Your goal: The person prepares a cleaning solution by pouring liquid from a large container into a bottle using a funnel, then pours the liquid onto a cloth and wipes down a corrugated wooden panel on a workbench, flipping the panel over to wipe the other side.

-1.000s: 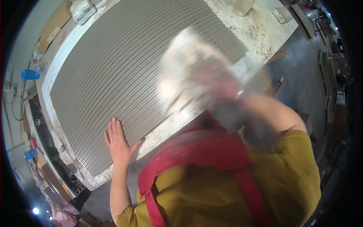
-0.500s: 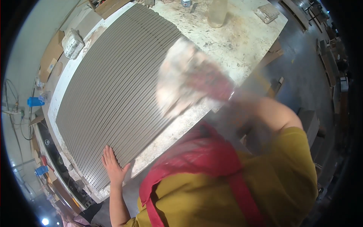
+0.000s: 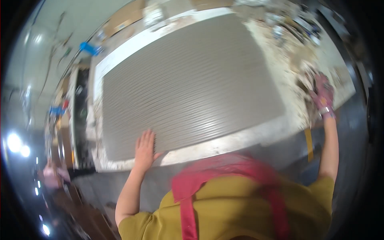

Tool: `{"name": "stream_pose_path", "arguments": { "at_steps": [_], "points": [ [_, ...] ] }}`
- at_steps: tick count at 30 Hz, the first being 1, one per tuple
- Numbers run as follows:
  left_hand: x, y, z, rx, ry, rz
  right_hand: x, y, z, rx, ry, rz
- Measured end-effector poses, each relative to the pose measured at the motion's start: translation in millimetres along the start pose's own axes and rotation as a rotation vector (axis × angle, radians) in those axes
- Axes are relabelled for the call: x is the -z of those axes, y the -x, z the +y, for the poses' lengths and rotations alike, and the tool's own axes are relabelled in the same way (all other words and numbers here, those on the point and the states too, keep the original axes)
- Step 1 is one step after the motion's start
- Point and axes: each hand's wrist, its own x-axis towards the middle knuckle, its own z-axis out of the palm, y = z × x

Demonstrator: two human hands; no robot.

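A large grey panel (image 3: 188,88) with parallel ridges lies flat on the whitish, stained worktable (image 3: 276,130). My bare left hand (image 3: 145,150) rests on its near edge toward the left corner, fingers stretched out and flat. Out at the table's right end is my right hand (image 3: 323,93), in a pinkish-red glove. Its fingers are closed on a crumpled, pale dirty cloth (image 3: 307,76), which sits low at the tabletop beyond the panel's right edge. Blur hides the fingertips and the cloth's outline.
Tools and small items (image 3: 300,30) lie in a heap at the far right of the table. Behind the panel stands a whitish wrapped block (image 3: 153,16) near cardboard. A blue object (image 3: 89,49) is at the far left. Someone in pink (image 3: 56,176) appears at the left rim.
My right hand has swung the cloth from over the panel out to the table's right end. The view has turned; my left hand stays flat on the panel's near edge.
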Motion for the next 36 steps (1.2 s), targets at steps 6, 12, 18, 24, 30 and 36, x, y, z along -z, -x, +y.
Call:
{"name": "stream_pose_path", "arguments": {
  "at_steps": [6, 12, 18, 24, 30, 36],
  "points": [
    [-15, 10, 49, 0.126, 0.139, 0.174, 26, -77, -127, 0.391, -0.732, 0.021],
    [-16, 47, 118, 0.573, 0.748, 0.457, -39, -233, -222, 0.631, -0.764, 0.007],
    [-11, 16, 134, 0.935, 1.818, 0.281, -84, -412, -326, 0.722, -0.636, 0.26],
    [-36, -9, 146, 0.961, 1.676, 0.216, -101, -456, -404, 0.579, -0.384, 0.03],
    [-40, -12, 148, 1.027, 1.781, 0.223, -129, -452, -379, 0.739, -0.63, -0.088],
    [-57, 2, 150, 1.085, 1.796, 0.359, -60, -381, -409, 0.557, -0.389, -0.091]
  ]
}}
